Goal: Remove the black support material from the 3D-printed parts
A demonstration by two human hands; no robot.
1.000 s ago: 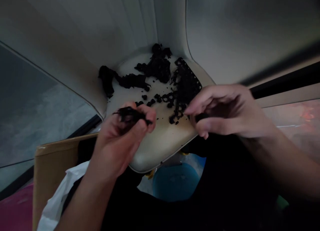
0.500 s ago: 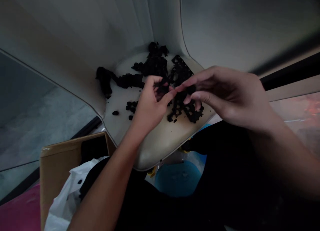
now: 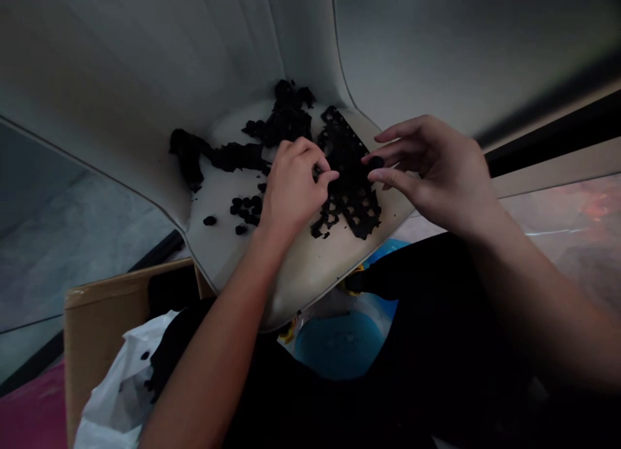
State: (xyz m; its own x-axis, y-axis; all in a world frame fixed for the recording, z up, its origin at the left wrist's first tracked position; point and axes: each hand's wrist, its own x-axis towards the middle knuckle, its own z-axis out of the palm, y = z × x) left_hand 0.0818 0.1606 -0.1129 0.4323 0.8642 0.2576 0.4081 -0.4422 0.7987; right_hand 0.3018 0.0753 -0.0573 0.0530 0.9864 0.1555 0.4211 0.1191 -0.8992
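A black perforated sheet (image 3: 350,177) lies on a cream cushioned seat (image 3: 310,268), with black scraps (image 3: 279,122) heaped behind it and small black round pieces (image 3: 245,206) to its left. My left hand (image 3: 291,187) rests on the sheet's left part, fingers curled and pinched on its material. My right hand (image 3: 431,167) hovers at the sheet's right edge, thumb and fingertips pinching a small black piece (image 3: 376,161).
The seat's pale backrest (image 3: 194,54) rises behind. A cardboard box (image 3: 104,319) with a white plastic bag (image 3: 114,391) stands at lower left. A blue bucket (image 3: 339,342) sits below the seat's front edge. Dark clothing covers the lower right.
My left hand, earlier near the seat's front with a black scrap, has moved onto the perforated sheet. My right hand rose to the sheet's right edge and now pinches a small piece.
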